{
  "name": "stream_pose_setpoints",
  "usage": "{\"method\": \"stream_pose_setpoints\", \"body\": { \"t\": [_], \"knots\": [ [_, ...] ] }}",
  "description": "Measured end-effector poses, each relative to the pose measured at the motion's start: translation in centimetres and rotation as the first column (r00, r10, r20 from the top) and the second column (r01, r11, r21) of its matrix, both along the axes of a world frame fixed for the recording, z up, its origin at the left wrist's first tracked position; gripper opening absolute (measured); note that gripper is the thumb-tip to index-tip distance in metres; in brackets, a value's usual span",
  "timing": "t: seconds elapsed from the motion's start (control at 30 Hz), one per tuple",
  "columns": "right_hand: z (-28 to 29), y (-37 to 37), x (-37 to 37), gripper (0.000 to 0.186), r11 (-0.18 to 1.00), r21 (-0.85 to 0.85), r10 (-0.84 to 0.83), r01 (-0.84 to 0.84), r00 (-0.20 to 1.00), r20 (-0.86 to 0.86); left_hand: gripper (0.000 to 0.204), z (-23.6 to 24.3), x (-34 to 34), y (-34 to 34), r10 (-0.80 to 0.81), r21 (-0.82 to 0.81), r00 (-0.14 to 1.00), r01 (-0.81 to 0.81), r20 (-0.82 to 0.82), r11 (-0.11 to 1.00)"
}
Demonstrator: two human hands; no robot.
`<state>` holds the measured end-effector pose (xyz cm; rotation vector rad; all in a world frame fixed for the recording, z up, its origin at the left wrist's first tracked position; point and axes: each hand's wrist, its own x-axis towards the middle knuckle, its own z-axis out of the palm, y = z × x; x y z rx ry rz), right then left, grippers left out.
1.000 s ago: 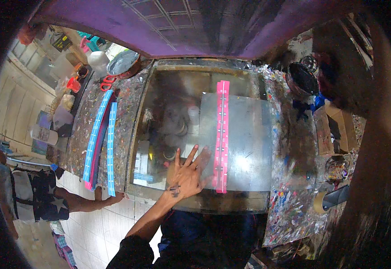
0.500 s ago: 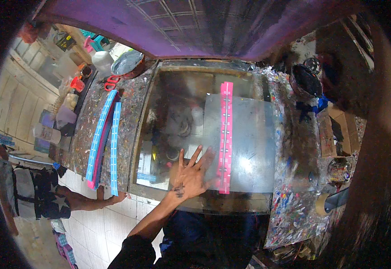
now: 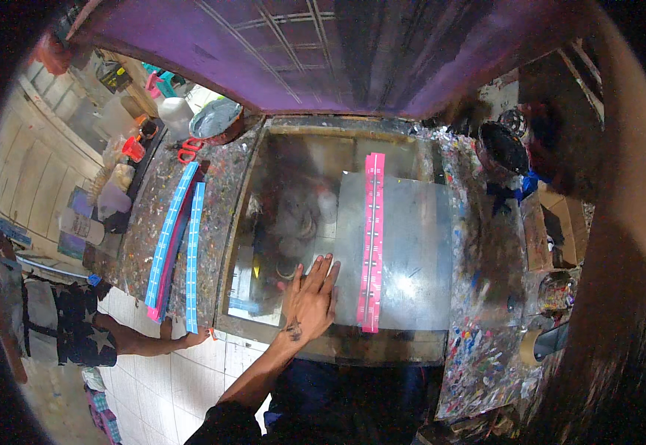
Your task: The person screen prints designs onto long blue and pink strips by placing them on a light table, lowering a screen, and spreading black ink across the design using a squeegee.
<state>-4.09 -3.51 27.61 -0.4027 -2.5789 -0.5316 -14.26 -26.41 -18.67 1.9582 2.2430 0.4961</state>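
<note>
My left hand (image 3: 310, 302) lies flat with its fingers stretched out, over the glass pane (image 3: 278, 193) at its near side. It holds nothing and is just left of two pink strips (image 3: 372, 245) with white marks. These strips lie side by side, lengthwise away from me, over the left part of a translucent sheet (image 3: 415, 245) on the glass. What looks like my raised right arm (image 3: 627, 222) runs along the right edge, in shadow; its hand is out of sight. Beyond the glass, a purple screen with a dark frame (image 3: 278, 67) is tilted up.
Blue strips (image 3: 195, 259) and a pink one lie left of the glass on the paint-spattered table (image 3: 141, 245). Red-handled scissors (image 3: 189, 150) and a paint bowl (image 3: 217, 121) sit behind them. A person's bare leg (image 3: 145, 343) is at left. At right are a cardboard box (image 3: 534, 230) and tape roll (image 3: 529, 346).
My left hand has moved away from the pink strips to the left, and its spread fingers have come closer together. The whole view has shifted slightly; the strips stay on the sheet.
</note>
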Motion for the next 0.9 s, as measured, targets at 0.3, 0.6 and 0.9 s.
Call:
{"method": "stream_pose_setpoints", "body": {
  "t": [0.3,0.6,0.9],
  "knots": [
    [2.1,0.4,-0.1,0.04,0.992,-0.114,-0.047,0.05,0.998,0.033,0.065,6.8,7.6,2.3,-0.065,-0.041,0.994,0.061,-0.093,0.997],
    [3.1,-1.4,4.7,0.033,0.903,-0.416,0.01,0.105,0.964,0.265,0.07,22.1,3.7,2.1,-0.019,0.832,0.999,-0.022,0.039,0.555],
    [-28.8,-22.7,10.6,0.043,0.859,-0.497,-0.094,0.121,0.992,0.079,0.037,13.5,-2.0,-13.8,-0.067,0.041,0.958,0.081,-0.279,0.996]
  ]
}}
